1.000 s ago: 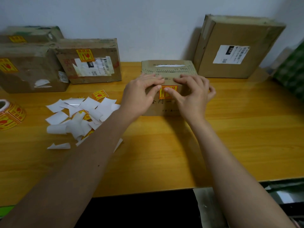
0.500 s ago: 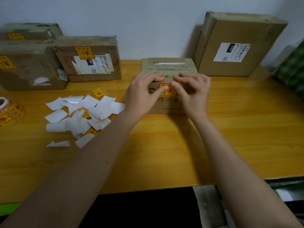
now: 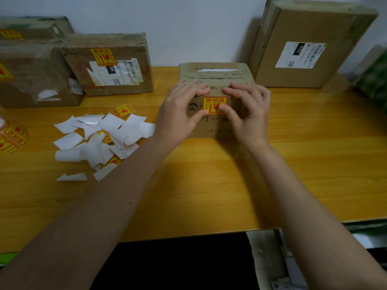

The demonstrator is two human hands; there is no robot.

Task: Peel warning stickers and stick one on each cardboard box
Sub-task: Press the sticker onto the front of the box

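Observation:
A small cardboard box stands at the middle of the wooden table. A yellow and red warning sticker lies on its front face. My left hand rests on the box's left side with its thumb at the sticker's lower left corner. My right hand rests on the right side, thumb pressing the sticker's lower right part. Both hands have their fingers spread over the box's top edge. A sticker roll sits at the far left edge.
Three stickered boxes stand at the back left, the nearest being a labelled box. A large box with a white label leans on the wall at back right. White backing scraps and a loose sticker litter the left of the table.
Both hands have shifted from pinching the sticker at its sides to pressing it flat, thumbs now lower. The whole sticker face is now uncovered.

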